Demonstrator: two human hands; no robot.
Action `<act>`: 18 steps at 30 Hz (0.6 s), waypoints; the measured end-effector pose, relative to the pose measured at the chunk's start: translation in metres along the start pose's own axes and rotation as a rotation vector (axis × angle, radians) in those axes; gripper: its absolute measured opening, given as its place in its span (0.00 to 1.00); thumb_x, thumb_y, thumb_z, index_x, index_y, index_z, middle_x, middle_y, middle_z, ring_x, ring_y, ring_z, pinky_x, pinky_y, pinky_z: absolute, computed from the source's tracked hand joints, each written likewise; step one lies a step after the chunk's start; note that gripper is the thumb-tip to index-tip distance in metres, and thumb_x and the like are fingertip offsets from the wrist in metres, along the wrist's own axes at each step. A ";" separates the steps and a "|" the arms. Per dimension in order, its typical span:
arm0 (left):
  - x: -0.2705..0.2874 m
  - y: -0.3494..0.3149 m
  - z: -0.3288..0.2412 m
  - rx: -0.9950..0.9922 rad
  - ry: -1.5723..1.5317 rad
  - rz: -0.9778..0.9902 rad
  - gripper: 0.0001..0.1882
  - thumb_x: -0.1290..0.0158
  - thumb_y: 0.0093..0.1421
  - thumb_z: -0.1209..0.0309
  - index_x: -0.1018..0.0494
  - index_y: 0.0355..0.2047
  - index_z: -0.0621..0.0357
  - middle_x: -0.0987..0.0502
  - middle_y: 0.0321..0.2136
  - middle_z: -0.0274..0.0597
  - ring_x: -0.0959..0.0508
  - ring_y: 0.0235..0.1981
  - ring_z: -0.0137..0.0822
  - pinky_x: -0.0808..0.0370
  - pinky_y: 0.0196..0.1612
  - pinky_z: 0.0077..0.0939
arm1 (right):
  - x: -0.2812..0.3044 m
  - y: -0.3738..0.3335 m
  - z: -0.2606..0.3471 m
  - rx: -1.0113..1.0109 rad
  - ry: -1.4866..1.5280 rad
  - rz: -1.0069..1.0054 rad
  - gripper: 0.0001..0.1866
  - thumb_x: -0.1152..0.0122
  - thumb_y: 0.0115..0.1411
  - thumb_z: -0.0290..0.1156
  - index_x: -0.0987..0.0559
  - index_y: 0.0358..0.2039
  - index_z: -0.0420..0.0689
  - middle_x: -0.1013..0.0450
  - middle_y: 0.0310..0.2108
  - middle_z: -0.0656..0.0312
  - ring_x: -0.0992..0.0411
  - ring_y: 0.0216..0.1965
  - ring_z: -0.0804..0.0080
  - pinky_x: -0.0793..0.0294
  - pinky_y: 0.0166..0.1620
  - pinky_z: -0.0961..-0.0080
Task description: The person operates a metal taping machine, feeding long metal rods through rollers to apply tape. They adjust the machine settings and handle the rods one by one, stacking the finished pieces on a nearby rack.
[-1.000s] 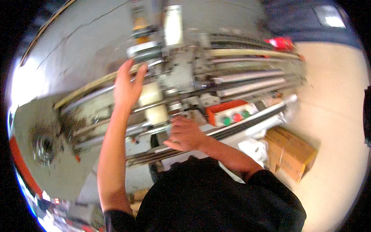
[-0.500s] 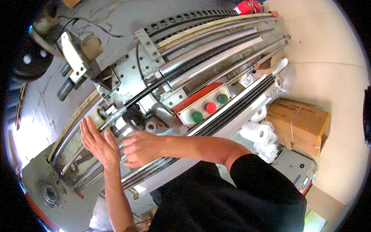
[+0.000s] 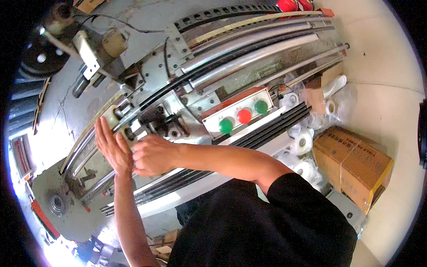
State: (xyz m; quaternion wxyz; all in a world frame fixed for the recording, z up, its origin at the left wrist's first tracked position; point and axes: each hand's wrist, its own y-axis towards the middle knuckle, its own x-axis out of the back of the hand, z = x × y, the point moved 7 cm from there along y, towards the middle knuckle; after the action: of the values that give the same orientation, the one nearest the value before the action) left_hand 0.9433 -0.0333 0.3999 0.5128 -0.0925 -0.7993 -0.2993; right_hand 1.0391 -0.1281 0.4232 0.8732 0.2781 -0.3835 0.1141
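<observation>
My left hand is held with its fingers stretched out, the palm turned toward the machine, beside the silver end of a long black rod. Against its thumb side is my right hand, its fingers curled in; anything inside them is hidden. The rod runs diagonally over a metal carriage plate on the machine bed. Just beyond the hands are dark clamp parts and a small round roller. Under my right forearm lie several black rods on a white ledge.
A control box with two green buttons and a red button sits right of the hands. Farther right are a cardboard box and plastic-wrapped rolls. A bracketed motor unit stands at far left, and red cylinders at the back.
The view has shifted, so the machine appears farther right. My right hand has come closer to my left and now meets its thumb side. My left fingers remain stretched out.
</observation>
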 end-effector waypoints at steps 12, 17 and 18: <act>0.057 0.016 0.003 0.074 -0.166 0.035 0.38 0.44 0.67 0.55 0.41 0.71 0.61 0.40 0.70 0.59 0.42 0.72 0.58 0.48 0.73 0.55 | 0.019 0.038 0.033 -0.253 -0.052 0.219 0.17 0.33 0.60 0.43 0.17 0.18 0.48 0.22 0.23 0.61 0.23 0.34 0.59 0.22 0.41 0.56; 0.053 0.061 0.032 0.333 -0.463 0.101 0.35 0.45 0.68 0.55 0.38 0.68 0.64 0.26 0.61 0.54 0.31 0.66 0.53 0.37 0.68 0.46 | 0.068 0.047 0.047 -0.236 0.106 0.041 0.11 0.31 0.60 0.33 0.14 0.43 0.46 0.19 0.44 0.59 0.23 0.49 0.59 0.26 0.54 0.60; 0.038 0.078 0.050 0.378 -0.525 0.102 0.34 0.43 0.67 0.56 0.36 0.67 0.63 0.24 0.58 0.53 0.28 0.63 0.52 0.33 0.66 0.43 | 0.076 0.047 0.046 -0.298 0.105 0.064 0.14 0.32 0.60 0.31 0.15 0.47 0.46 0.21 0.49 0.59 0.25 0.54 0.56 0.28 0.58 0.58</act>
State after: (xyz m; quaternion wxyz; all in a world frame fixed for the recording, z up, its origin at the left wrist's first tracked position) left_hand 0.9230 0.0523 0.4485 0.3118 -0.1097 -0.9399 -0.0857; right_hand 1.0435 -0.1166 0.5227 0.9195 0.1269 -0.3588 0.0980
